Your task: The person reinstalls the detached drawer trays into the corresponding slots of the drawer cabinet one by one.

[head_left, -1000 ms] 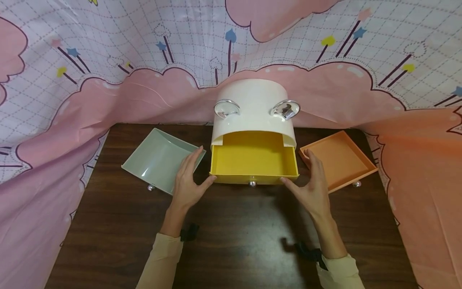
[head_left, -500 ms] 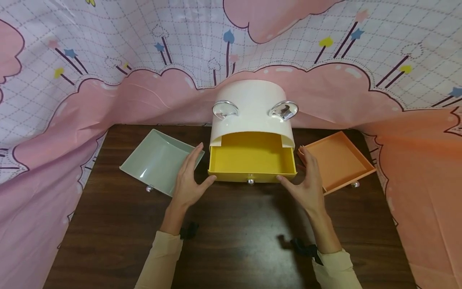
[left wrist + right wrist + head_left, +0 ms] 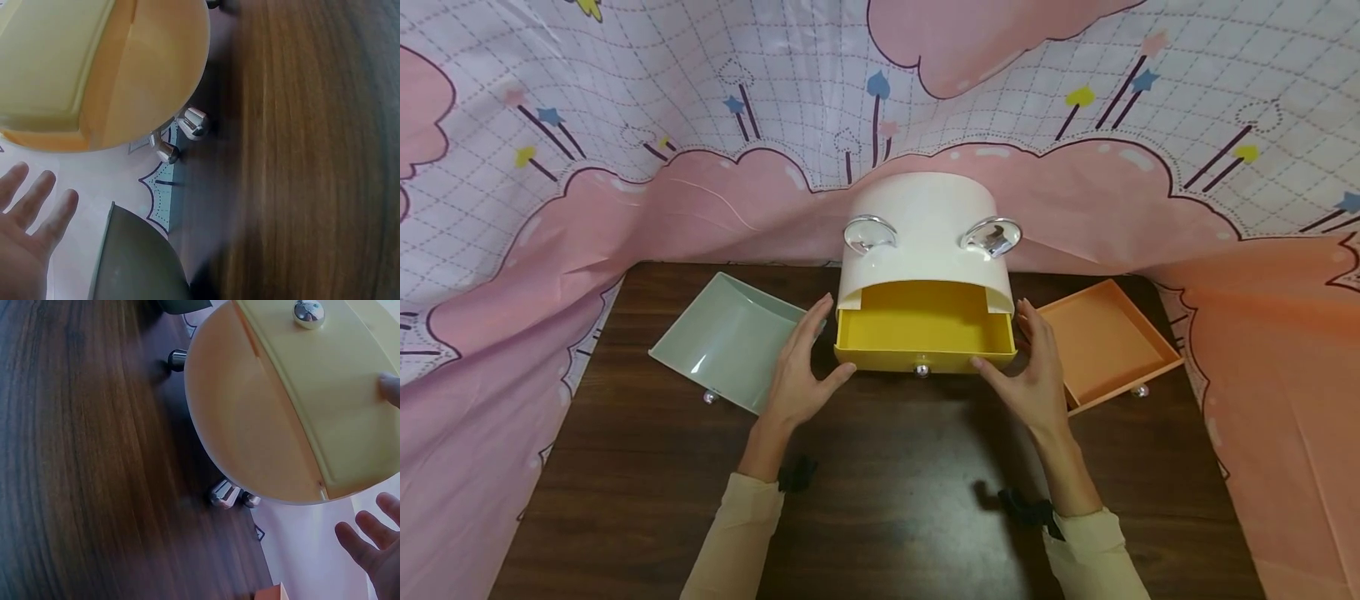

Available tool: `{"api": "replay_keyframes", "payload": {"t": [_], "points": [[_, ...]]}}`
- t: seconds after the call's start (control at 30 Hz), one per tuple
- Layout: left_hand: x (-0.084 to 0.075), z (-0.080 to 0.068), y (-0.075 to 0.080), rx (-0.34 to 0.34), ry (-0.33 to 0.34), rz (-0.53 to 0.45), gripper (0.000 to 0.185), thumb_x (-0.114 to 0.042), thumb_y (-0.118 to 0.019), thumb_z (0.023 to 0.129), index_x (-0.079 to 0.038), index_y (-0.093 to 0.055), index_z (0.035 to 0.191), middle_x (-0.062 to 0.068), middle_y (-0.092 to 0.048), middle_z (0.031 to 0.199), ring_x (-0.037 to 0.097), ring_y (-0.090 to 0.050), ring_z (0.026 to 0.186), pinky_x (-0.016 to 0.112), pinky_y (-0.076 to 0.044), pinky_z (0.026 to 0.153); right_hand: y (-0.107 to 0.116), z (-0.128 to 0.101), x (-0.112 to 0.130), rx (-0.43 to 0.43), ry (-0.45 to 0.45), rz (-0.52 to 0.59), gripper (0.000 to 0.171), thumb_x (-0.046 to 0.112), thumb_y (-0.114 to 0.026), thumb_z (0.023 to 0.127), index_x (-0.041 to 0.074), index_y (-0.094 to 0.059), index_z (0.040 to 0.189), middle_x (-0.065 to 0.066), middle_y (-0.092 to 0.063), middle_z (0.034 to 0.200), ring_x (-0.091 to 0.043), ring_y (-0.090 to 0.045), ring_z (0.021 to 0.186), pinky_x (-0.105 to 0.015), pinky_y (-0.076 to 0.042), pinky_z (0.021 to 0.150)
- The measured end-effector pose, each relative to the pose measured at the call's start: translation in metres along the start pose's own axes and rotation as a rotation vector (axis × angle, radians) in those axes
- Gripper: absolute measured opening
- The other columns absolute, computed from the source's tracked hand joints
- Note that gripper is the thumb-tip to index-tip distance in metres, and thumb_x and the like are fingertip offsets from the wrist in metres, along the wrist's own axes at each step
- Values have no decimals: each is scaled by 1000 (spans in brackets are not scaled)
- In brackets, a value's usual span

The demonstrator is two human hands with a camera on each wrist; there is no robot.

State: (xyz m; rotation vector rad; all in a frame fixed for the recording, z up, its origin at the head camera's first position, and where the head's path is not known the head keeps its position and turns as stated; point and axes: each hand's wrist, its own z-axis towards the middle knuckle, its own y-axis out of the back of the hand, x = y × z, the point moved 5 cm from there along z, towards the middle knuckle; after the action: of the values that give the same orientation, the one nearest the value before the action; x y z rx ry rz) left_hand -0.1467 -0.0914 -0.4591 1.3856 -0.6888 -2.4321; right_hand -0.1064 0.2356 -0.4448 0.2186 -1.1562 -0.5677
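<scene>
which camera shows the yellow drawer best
The head view: it looks down on the yellow drawer, showing its front, knob and inside together. The left wrist view shows only part of the front, cut off by the picture's edge, without the knob. The right wrist view shows the front and knob up close, also cut off.

You face a dark wood table (image 3: 625,492) that catches a soft glare (image 3: 917,525). Around its back and sides you see a creased cloth (image 3: 797,92), printed with pink clouds (image 3: 1097,187) and small stars (image 3: 549,116), orange toward your right.
</scene>
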Motion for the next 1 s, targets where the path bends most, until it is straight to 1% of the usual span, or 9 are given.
{"api": "replay_keyframes", "payload": {"t": [0.1,0.3,0.4,0.47,0.53,0.67,0.77,0.93,1.0], "points": [[-1,4,-3,10,-3,-12,87,-64,-61,88,-21,-30,157,-4,-29,161,19,-37,142,45,-42,108,-1,4,2,-6,5,-2,101,0,-89,69,13,-36,154,-19,-46,144,-34,-47,131,-16,-37,104],[-3,7,-7,11,8,-33,90,-66,-60,88,-20,-27,158,-1,-30,161,18,-36,143,44,-44,107,1,8,26,-3,7,20,93,-5,-85,70,-3,-36,150,-29,-45,139,-43,-47,127,-11,-34,103],[-2,7,-8,6,14,-55,90,-57,-67,88,-17,-27,158,0,-29,161,19,-35,143,46,-43,107,2,10,38,4,8,11,90,-6,-83,72,-6,-37,148,-30,-46,137,-43,-48,125,-12,-36,101],[-2,7,-9,4,18,-75,89,-48,-71,87,-16,-27,158,1,-28,162,19,-35,143,48,-43,106,1,11,39,4,6,4,89,-6,-83,72,-6,-37,148,-29,-47,137,-42,-49,125,-12,-36,101],[-2,7,-10,-1,19,-94,89,-39,-74,86,-15,-27,158,2,-27,162,19,-34,144,51,-43,106,1,12,39,2,5,8,88,-6,-83,73,-5,-37,148,-28,-47,138,-41,-50,125,-15,-38,101],[-4,9,-12,-15,23,-109,92,-30,-77,83,-18,-26,158,4,-26,163,19,-33,144,52,-43,105,-2,15,34,-13,9,36,86,-5,-82,74,-6,-38,148,-27,-48,139,-39,-50,124,-33,-44,103],[-5,10,-14,-22,18,-112,92,-34,-76,84,-20,-25,159,4,-26,163,21,-35,143,53,-45,103,-4,17,30,-27,7,44,85,-5,-82,74,-6,-39,147,-27,-49,138,-39,-52,122,-41,-46,99],[-4,10,-17,-30,16,-137,90,-47,-72,87,-19,-24,159,2,-25,163,24,-35,143,55,-45,102,-7,20,27,-46,20,48,83,-6,-82,74,-8,-40,146,-29,-49,135,-41,-54,118,-19,-43,93],[-4,10,-17,-36,24,-146,91,-48,-72,87,-20,-24,159,1,-24,163,24,-34,143,55,-45,102,-8,21,28,-48,29,59,82,-6,-81,74,-9,-40,145,-30,-49,135,-42,-54,117,-14,-41,92]]}}
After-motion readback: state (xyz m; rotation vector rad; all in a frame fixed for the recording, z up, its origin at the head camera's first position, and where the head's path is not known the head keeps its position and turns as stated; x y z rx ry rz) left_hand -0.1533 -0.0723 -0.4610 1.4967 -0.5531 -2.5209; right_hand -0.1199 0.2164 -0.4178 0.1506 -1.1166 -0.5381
